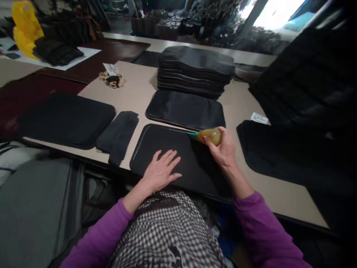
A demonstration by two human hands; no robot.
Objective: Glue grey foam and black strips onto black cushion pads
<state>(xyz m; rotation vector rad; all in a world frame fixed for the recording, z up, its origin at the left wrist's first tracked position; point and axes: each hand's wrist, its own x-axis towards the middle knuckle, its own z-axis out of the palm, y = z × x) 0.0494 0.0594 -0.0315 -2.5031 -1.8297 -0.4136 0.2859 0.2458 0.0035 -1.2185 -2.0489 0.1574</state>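
Note:
A black rounded-corner panel (167, 143) lies flat at the table's front edge. My left hand (163, 169) rests on it, palm down with the fingers spread. In my right hand (224, 149) is a squeeze bottle (211, 136) with amber contents and a green nozzle. The bottle is tilted, and its nozzle tip is at the panel's far edge. A thin pale line of glue or similar runs along the left and far edges of the panel, up to about the nozzle. Just behind lies another black panel pile (185, 108).
A tall stack of black panels (195, 70) stands at the back. More black panels lie left (69, 119) and right (279, 149), with black strips (119, 130) on the left. A crumpled tan scrap (113, 80) and a yellow bag (26, 28) sit farther back.

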